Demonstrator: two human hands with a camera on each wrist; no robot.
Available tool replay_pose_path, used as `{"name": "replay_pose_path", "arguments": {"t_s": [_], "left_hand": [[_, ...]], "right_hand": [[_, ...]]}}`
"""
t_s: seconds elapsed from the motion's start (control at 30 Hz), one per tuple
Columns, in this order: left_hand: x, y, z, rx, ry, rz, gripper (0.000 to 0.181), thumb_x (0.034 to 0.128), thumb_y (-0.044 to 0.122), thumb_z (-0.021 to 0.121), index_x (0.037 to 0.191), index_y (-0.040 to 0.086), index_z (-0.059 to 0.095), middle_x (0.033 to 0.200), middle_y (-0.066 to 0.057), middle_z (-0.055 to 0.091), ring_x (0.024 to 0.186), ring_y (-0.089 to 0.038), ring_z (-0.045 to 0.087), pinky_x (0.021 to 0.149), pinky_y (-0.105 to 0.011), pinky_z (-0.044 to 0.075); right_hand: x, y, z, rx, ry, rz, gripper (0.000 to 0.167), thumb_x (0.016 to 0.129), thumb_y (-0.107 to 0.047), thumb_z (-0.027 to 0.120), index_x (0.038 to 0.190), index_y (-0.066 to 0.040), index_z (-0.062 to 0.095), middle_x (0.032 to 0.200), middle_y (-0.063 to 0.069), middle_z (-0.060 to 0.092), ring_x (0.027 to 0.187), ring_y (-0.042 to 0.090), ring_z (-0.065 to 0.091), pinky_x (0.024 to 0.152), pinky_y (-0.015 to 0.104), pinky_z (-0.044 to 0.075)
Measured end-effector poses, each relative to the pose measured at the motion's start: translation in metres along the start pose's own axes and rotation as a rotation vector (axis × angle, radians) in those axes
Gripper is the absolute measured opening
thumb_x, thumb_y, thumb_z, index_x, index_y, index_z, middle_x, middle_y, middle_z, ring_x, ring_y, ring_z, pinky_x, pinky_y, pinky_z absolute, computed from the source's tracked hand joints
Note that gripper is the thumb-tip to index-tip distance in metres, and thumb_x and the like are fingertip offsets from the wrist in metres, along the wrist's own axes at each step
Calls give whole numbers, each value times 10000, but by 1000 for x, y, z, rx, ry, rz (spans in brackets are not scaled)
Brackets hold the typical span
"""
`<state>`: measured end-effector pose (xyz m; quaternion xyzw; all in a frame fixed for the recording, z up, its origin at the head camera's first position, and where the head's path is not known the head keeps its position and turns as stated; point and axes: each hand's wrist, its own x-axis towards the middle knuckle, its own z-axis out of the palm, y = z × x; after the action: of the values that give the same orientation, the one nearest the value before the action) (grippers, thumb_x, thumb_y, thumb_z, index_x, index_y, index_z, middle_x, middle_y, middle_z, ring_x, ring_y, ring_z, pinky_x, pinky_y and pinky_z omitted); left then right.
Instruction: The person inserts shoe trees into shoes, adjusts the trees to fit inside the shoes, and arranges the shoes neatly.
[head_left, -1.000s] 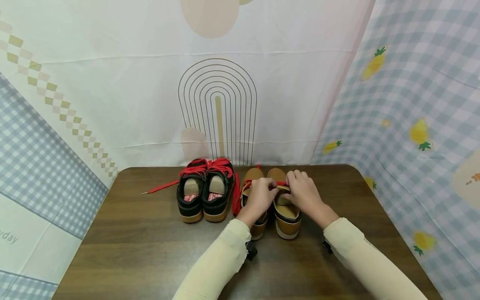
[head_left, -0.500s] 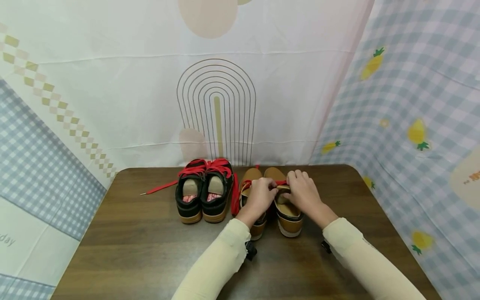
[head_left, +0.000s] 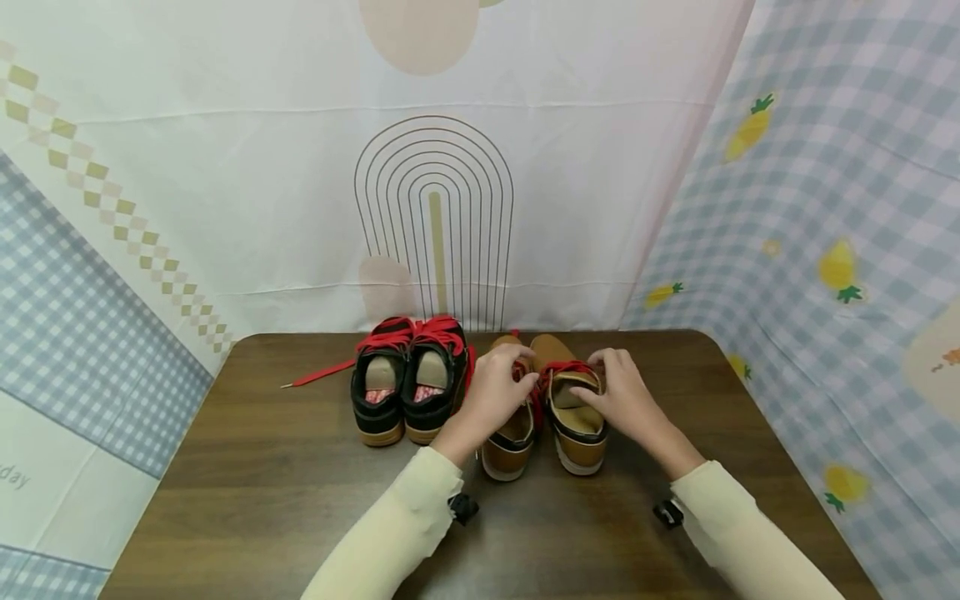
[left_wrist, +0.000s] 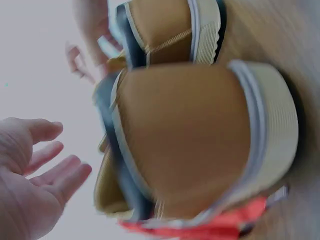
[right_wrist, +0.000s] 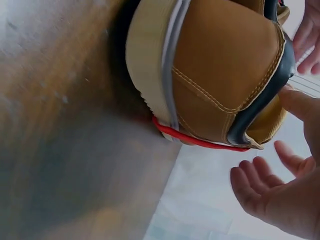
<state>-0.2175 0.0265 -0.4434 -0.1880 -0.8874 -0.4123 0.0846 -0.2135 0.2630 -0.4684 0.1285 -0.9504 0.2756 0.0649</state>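
Note:
Two brown lace-up shoes stand side by side at the back of the table. My left hand (head_left: 495, 383) hovers over the left brown shoe (head_left: 507, 461), fingers spread and relaxed, holding nothing; in the left wrist view this hand (left_wrist: 37, 180) is apart from the shoe's collar. My right hand (head_left: 626, 398) is at the opening of the right brown shoe (head_left: 581, 455), its fingers loosely bent and free. In the right wrist view, its thumb is close to the black collar (right_wrist: 267, 87); contact is unclear. A red lace (head_left: 566, 367) crosses the right shoe's front. My left hand partly hides the left shoe's laces.
A pair of black shoes (head_left: 430, 423) with red laces stands to the left. One loose lace end (head_left: 318, 377) trails left over the wooden table (head_left: 285, 483). A patterned cloth (head_left: 300, 200) hangs behind, and a checked cloth (head_left: 817, 333) borders the right side.
Both hands have let go of the right shoe's tongue and lace area and drawn apart. The left hand moved left over the left brown shoe; the right moved slightly right.

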Motion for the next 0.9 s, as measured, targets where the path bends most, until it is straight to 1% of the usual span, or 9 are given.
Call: {"name": "replay_pose_path", "arguments": {"t_s": [0.07, 0.17, 0.3, 0.4, 0.47, 0.57, 0.67, 0.8, 0.9], "left_hand": [[-5, -3, -10, 16, -21, -25, 339, 943, 167, 766, 1267, 101, 692, 1246, -93, 700, 1054, -262, 698, 831, -375, 585], [-12, -8, -21, 26, -45, -79, 433, 940, 187, 770, 1348, 115, 644, 1336, -100, 661, 1207, -287, 649, 945, -445, 565], [-24, -19, -29, 10, -40, -148, 512, 930, 185, 778, 1404, 104, 603, 1349, -130, 646, 1183, -306, 646, 936, -477, 558], [-31, -26, -32, -10, -29, -209, 554, 929, 192, 778, 1436, 91, 575, 1381, -151, 634, 1221, -323, 635, 949, -493, 555], [-36, -29, -33, -25, -33, -256, 580, 933, 201, 774, 1457, 88, 553, 1420, -167, 614, 1256, -342, 620, 954, -508, 552], [-40, -32, -34, -34, -71, -293, 608, 939, 206, 765, 1479, 67, 525, 1393, -191, 631, 1144, -332, 670, 862, -479, 566], [-45, -34, -34, -42, -119, -323, 592, 939, 188, 760, 1465, 37, 534, 1321, -206, 669, 1035, -314, 690, 783, -446, 554], [-49, -37, -32, -64, -156, -356, 559, 935, 168, 762, 1436, 15, 567, 1287, -195, 690, 1100, -307, 686, 829, -439, 572], [-53, -39, -27, -103, -165, -377, 564, 936, 155, 759, 1443, 5, 560, 1298, -196, 685, 1001, -289, 731, 818, -421, 594]], "right_hand": [[-4, 2, -1, 50, -33, 43, 569, 931, -252, 791, 1315, 43, 492, 1277, 263, 491, 1090, 393, 523, 880, 526, 483], [-11, 5, -2, 91, -76, 96, 633, 973, -273, 739, 1425, 48, 434, 1386, 298, 466, 1251, 458, 504, 980, 607, 470], [-19, 10, -4, 146, -144, 155, 683, 1023, -267, 663, 1525, 55, 331, 1479, 333, 439, 1333, 496, 485, 1026, 632, 458], [-26, 11, -5, 219, -209, 211, 677, 1058, -241, 596, 1564, 62, 263, 1522, 345, 416, 1356, 499, 490, 1048, 615, 464], [-30, 11, -5, 279, -253, 232, 650, 1077, -199, 549, 1569, 84, 234, 1529, 359, 403, 1364, 503, 485, 1066, 603, 458], [-35, 11, -4, 341, -283, 232, 605, 1079, -127, 520, 1547, 140, 246, 1511, 390, 405, 1363, 522, 471, 1085, 598, 443], [-37, 10, -3, 372, -295, 222, 580, 1076, -88, 508, 1532, 169, 258, 1493, 411, 410, 1355, 542, 467, 1081, 595, 449], [-39, 10, -2, 408, -297, 244, 583, 1085, -90, 496, 1558, 141, 243, 1516, 403, 391, 1378, 548, 448, 1059, 569, 483], [-40, 10, 0, 462, -295, 267, 591, 1086, -84, 498, 1569, 129, 233, 1528, 399, 380, 1399, 544, 428, 1032, 526, 518]]}}
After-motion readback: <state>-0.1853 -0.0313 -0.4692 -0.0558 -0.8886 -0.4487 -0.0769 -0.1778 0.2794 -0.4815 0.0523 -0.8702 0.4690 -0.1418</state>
